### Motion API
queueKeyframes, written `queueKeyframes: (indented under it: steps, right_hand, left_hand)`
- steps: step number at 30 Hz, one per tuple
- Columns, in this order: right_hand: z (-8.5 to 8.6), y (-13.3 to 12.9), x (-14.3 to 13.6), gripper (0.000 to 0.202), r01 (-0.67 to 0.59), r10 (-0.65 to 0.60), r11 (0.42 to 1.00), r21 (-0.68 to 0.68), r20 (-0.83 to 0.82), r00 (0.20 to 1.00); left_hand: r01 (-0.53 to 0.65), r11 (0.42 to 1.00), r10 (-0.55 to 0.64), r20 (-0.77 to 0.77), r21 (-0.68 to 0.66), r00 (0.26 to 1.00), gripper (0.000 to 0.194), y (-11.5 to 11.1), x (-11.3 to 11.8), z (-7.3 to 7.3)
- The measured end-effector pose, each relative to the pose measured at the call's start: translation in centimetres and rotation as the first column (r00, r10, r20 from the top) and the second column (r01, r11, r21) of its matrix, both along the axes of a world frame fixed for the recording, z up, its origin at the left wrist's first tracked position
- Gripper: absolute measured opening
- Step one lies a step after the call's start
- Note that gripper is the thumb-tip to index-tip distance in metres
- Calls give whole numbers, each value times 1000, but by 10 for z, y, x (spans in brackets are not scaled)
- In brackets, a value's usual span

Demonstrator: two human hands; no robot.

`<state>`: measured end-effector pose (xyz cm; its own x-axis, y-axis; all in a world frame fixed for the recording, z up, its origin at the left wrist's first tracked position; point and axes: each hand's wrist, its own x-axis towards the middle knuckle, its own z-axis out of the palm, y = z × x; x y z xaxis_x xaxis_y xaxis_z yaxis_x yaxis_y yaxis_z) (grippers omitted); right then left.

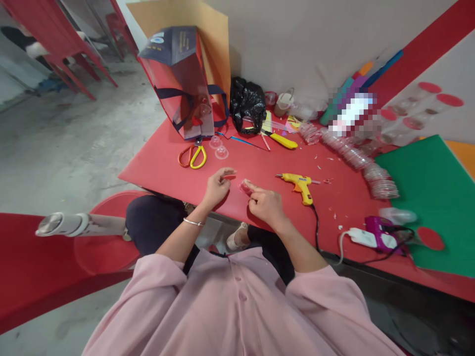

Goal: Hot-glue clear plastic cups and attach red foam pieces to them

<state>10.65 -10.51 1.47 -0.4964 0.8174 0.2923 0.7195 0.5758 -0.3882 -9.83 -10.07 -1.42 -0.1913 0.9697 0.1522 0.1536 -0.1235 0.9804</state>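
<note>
A small clear plastic dome lid (244, 187) lies on the red table in front of me. My right hand (267, 203) has its index finger stretched onto the lid, while the other fingers curl in against the palm. To the left of the lid, my left hand (218, 188) hovers over the table, fingers bent forward and thumb apart, with nothing visible in it. Two more clear dome lids (221, 152) sit beyond it, beside scissors (193, 155) with one red and one yellow handle. On the right rests a yellow hot glue gun (300, 185), its nozzle pointing left.
A yellow utility knife (284, 141), a black plastic bag (248, 105) and a large paper bag (178, 89) stand or lie further back. Stacked clear cups (351, 151) curve along the right. A purple power adapter (380, 235) with cords lies near a green board (426, 198).
</note>
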Motion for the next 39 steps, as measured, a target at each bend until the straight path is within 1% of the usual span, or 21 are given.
queueKeyframes:
  steps: [3, 7, 9, 12, 14, 16, 19, 22, 25, 28, 31, 34, 37, 39]
  right_hand:
    - [0, 1, 1, 23, -19, 18, 1000, 10, 18, 1000]
    - [2, 0, 0, 23, -19, 19, 1000, 11, 17, 1000]
    - [2, -2, 0, 21, -11, 11, 1000, 6, 25, 1000]
    - [-2, -6, 2, 21, -31, 31, 999, -10, 11, 999]
    - [-4, -7, 5, 23, -74, 73, 997, -26, -50, 996]
    - [-6, -6, 7, 24, -103, 95, 994, -46, -152, 984]
    - [-3, -2, 7, 24, -98, 75, 993, -67, -283, 956]
    - [0, 4, 4, 24, -96, 67, 993, -70, -333, 941]
    - [-1, 9, 2, 23, -81, 62, 995, -55, -278, 959]
    - [-8, 11, 4, 21, -75, 73, 997, -2, -189, 979]
    - [-13, 9, 6, 20, -100, 104, 994, 40, -133, 986]
    - [-14, 4, 4, 20, -137, 141, 989, 52, -81, 987]
    - [-10, -2, 1, 19, -136, 143, 988, 77, -106, 984]
    - [-6, -4, -3, 18, -71, 86, 993, 94, -171, 982]
  left_hand:
    - [-14, 1000, 14, 44, 1, 999, 42, -2, -2, -5]
    - [-14, 1000, 15, 36, -9, 999, 42, -4, -3, -7]
    - [-1, 1000, 0, 22, 9, 1000, 44, -5, -2, -7]
    - [29, 999, -27, -43, 34, 999, 55, -5, -1, -9]
    - [51, 998, -49, -95, 21, 994, 64, -6, -1, -9]
    - [71, 997, -71, -122, 0, 990, 71, -6, -1, -8]
    - [93, 996, -95, -130, -18, 987, 76, -6, -3, -4]
    - [120, 991, -129, -198, -56, 972, 79, -6, -5, 2]
    - [127, 986, -154, -297, -107, 942, 79, -7, -6, 7]
    - [144, 981, -181, -345, -130, 921, 87, -7, -6, 10]
    - [179, 976, -211, -358, -122, 910, 94, -8, -6, 10]
    - [195, 974, -224, -364, -114, 904, 97, -7, -6, 6]
    - [176, 977, -209, -381, -121, 901, 97, -7, -5, 3]
    - [164, 979, -199, -391, -122, 899, 97, -6, -4, 2]
